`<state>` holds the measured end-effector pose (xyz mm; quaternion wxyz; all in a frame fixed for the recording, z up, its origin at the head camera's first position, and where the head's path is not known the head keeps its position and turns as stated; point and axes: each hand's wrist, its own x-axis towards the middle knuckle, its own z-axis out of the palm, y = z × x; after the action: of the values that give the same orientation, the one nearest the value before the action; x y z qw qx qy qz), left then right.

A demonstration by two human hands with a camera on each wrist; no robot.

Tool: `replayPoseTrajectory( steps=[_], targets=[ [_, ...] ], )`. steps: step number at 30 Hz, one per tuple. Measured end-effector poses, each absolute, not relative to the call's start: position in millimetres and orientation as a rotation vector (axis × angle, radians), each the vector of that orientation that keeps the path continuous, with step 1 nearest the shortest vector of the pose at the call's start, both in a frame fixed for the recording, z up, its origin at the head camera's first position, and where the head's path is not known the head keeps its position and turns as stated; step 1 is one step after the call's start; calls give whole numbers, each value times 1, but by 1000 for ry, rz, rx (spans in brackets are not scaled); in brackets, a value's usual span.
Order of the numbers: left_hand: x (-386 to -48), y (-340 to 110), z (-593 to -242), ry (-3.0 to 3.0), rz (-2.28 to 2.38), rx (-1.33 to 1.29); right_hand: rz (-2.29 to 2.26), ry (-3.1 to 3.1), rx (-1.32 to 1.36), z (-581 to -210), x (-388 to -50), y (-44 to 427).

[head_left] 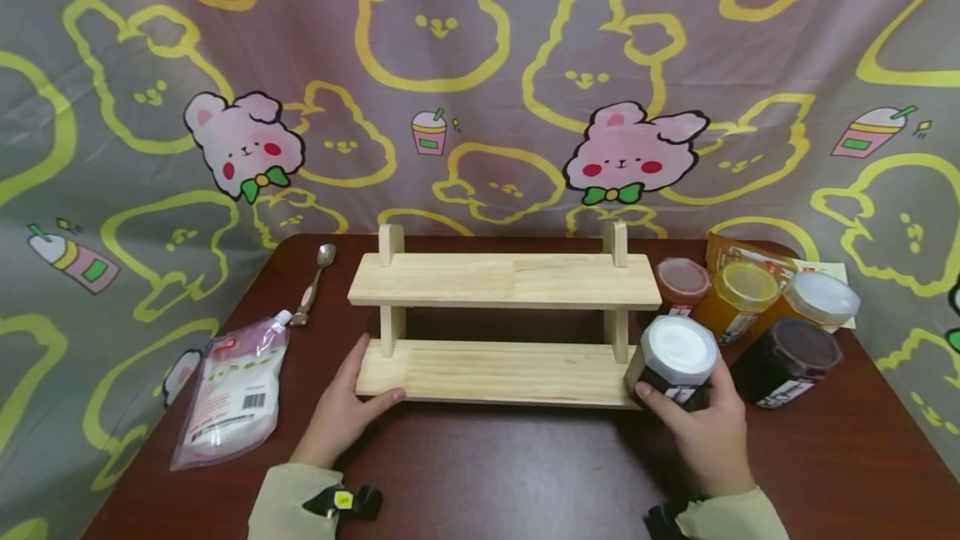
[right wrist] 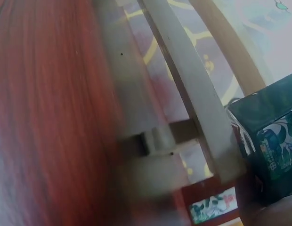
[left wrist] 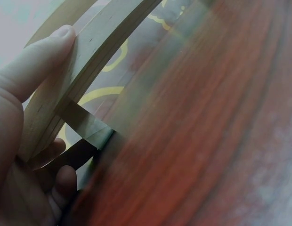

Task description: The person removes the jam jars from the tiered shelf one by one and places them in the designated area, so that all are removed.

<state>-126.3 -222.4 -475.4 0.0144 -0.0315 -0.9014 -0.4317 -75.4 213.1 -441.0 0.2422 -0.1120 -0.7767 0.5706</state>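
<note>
A two-tier pale wooden rack stands in the middle of the table. My left hand grips the left end of its lower board, thumb on the top face; in the left wrist view the thumb lies on the board and fingers show beneath it. My right hand holds a dark jar with a white lid at the lower board's right end. In the right wrist view this dark jar shows a printed label. Whether it rests on the board I cannot tell.
Right of the rack stand a red jar, a yellow-lidded jar, an orange jar with a white lid and a dark jar. A brown packet lies behind them. At left are a spouted pouch and a spoon.
</note>
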Motion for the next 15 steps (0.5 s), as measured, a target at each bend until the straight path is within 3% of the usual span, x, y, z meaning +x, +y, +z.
replayPoseTrajectory(
  steps=[15],
  targets=[
    [-127, -222, -475, -2819, -1332, -88, 1862, -1784, -377, -446, -83, 237]
  ],
)
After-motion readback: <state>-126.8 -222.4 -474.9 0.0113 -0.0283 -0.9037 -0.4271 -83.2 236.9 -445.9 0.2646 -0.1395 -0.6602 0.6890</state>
